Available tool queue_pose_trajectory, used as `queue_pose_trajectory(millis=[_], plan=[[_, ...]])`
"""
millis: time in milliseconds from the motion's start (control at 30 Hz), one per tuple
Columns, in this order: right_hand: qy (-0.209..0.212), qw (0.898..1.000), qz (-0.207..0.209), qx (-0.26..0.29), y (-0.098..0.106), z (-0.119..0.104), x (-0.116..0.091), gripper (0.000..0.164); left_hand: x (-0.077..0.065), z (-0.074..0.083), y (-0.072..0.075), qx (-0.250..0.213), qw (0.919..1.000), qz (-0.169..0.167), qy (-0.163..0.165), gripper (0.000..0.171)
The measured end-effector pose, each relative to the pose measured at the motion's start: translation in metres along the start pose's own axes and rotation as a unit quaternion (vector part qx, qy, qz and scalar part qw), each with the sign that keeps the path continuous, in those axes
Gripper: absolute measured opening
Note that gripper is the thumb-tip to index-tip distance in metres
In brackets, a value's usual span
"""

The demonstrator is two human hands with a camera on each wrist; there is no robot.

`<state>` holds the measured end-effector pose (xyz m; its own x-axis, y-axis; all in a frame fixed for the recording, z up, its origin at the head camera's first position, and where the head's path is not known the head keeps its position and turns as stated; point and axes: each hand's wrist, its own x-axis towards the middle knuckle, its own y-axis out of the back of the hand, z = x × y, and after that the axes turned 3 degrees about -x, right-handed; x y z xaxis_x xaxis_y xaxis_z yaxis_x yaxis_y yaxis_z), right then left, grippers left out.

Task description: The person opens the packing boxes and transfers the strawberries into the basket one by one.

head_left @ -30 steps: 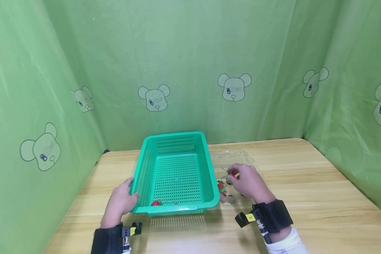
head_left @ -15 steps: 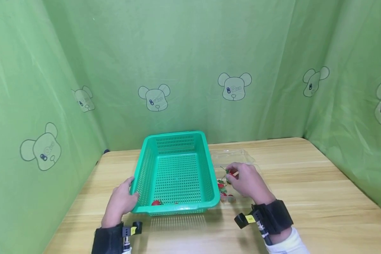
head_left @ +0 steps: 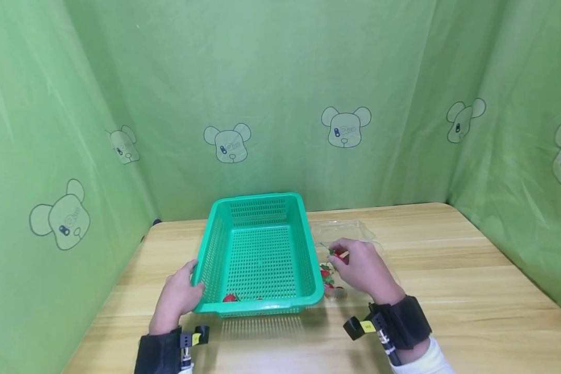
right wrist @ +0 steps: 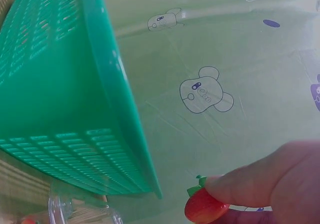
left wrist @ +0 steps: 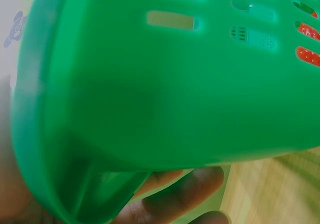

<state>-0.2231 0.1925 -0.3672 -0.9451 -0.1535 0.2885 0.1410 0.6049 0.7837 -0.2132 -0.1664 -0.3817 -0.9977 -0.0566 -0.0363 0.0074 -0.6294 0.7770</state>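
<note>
A green perforated plastic basket (head_left: 262, 307) stands left of centre. My left hand (head_left: 178, 293) grips its near left rim, and the left wrist view shows fingers (left wrist: 175, 196) below the rim. At the basket's near end lies a strawberry (head_left: 230, 298), with a bit of red beside it. To the basket's right, my right hand (head_left: 362, 265) pinches a red strawberry (right wrist: 204, 207) with a green stem between thumb and fingers. Under that hand is a clear plastic box (head_left: 338, 231), partly hidden, with several strawberries (head_left: 325, 273) in its left part.
The basket's right wall stands close to the plastic box. A wooden table (head_left: 449, 270) bears everything, and a green curtain (head_left: 280, 104) with bear-head prints hangs behind and at both sides. A black camera band (head_left: 399, 322) is strapped round the right wrist.
My right hand has shifted slightly left and up with the strawberry, whose stem now points toward the basket. The left hand and the basket have stayed in place.
</note>
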Motion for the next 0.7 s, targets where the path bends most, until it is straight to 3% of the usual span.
queue_pose_trajectory(millis=[700], plan=[[0.028, 0.999, -0.003, 0.024, -0.007, -0.014, -0.003, 0.019, 0.000, 0.001, 0.002, 0.000, 0.9999, 0.000, -0.012, 0.058]])
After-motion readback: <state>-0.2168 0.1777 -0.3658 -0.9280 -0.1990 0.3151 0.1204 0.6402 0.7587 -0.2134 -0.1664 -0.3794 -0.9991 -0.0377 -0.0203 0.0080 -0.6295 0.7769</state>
